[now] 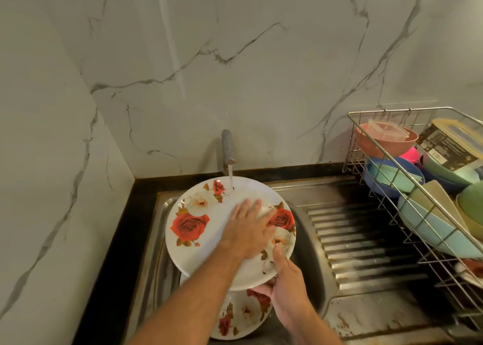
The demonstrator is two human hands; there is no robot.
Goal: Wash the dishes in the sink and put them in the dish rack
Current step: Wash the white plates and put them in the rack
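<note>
Pinching the near rim of a floral plate (198, 229), the right hand (286, 289) has its thumb on top and fingers curled beneath. The left hand (249, 228) lies flat on the plate's face, fingers straight, gripping nothing. The plate is tilted over the sink (311, 287), and water from the tap (226, 148) strikes its far edge. A second floral plate (240, 316) lies below in the basin. On the worktop at right, a wire rack (407, 208) holds coloured bowls and containers.
</note>
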